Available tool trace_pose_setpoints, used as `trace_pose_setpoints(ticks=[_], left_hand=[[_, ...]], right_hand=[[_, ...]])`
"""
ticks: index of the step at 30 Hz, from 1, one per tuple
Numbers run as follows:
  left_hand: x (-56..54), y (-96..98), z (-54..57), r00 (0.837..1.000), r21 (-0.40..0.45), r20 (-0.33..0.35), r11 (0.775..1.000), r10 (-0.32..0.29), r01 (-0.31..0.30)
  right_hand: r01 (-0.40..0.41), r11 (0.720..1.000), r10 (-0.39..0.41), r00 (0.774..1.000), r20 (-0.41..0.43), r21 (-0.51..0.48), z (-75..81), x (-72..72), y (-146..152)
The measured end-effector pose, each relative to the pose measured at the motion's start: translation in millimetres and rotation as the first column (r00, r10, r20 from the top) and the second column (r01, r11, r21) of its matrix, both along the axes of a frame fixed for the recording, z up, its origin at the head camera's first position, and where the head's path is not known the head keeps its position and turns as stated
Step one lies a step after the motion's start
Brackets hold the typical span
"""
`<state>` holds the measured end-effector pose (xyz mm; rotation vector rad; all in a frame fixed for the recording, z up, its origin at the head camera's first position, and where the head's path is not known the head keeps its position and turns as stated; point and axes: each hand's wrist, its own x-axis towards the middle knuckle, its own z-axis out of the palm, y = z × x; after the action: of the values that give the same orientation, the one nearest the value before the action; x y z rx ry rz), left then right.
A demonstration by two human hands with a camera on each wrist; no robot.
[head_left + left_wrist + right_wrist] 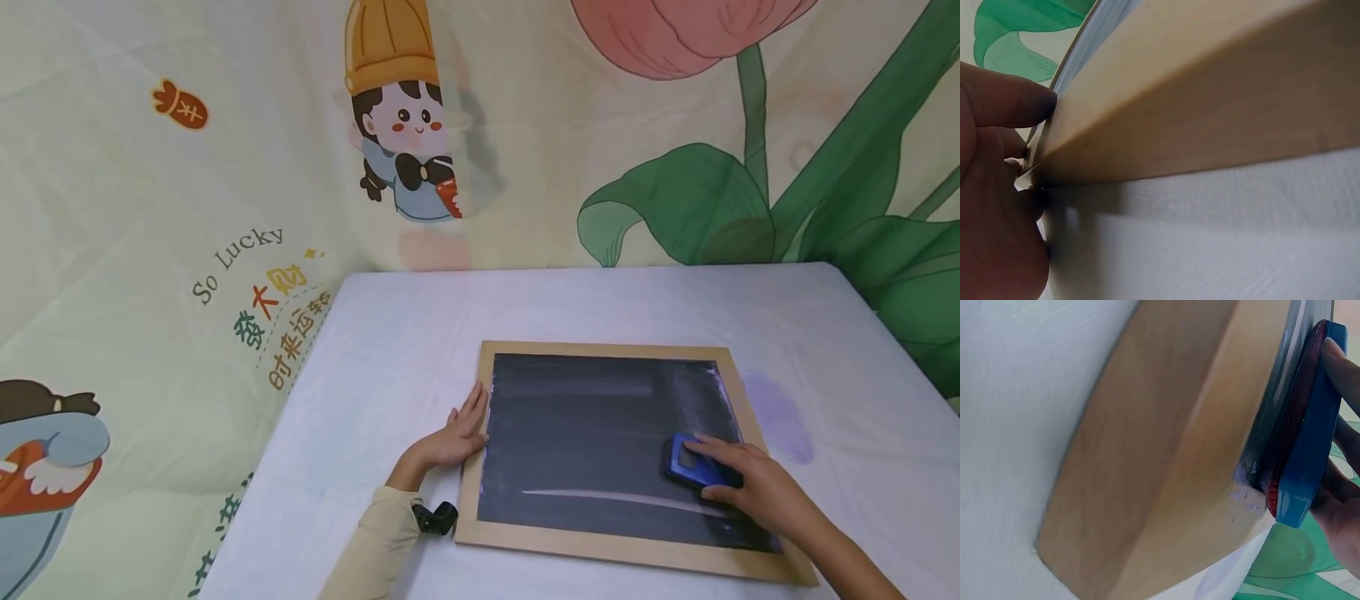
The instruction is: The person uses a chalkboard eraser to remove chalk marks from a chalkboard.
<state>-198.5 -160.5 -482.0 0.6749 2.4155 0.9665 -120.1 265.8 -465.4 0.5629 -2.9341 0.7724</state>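
Note:
A small blackboard (570,450) with a pale wooden frame (600,348) lies flat on the white-covered table. A pale streak (600,495) runs across its lower part, with fainter smears above. My left hand (447,437) rests against the frame's left side, its fingers extended along the edge. In the left wrist view the thumb (1029,103) touches the wood. On the board's right part, my right hand (765,487) grips a blue blackboard eraser (697,467) between thumb and fingers. The right wrist view shows the eraser's dark red pad (1294,419) facing the board, near the frame.
A white cloth (390,350) covers the table, with a purple stain (780,421) right of the board. Behind stands a printed backdrop (525,167) with cartoon figures and green leaves. A black device (437,518) sits on the left wrist, beside the frame.

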Motion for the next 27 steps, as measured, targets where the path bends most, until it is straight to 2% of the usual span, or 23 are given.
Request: trace_pose_setpoints(ticks=[10, 18, 23, 27], left_hand=[[1.7, 0.1, -2.5, 1.000, -0.019, -0.009, 1.000, 0.006, -0.006], [1.3, 1.4, -1.6, 1.000, -0.019, -0.010, 1.000, 0.013, -0.013], [1.3, 0.5, -1.2, 1.000, -0.021, -0.007, 1.000, 0.015, -0.015], [2.5, 0.8, -1.7, 1.000, -0.012, -0.004, 1.000, 0.016, -0.016]], right_hand=[[0.009, 1.000, -0.008, 0.995, -0.102, 0.011, -7.1, 4.9, -1], [0.026, 0.999, -0.025, 0.999, -0.040, 0.030, -4.8, 15.0, -1], [0.024, 0.997, -0.015, 0.993, -0.117, 0.069, -9.6, 23.4, -1], [0.028, 0.996, -0.019, 0.994, -0.105, 0.081, -13.1, 33.6, 1]])
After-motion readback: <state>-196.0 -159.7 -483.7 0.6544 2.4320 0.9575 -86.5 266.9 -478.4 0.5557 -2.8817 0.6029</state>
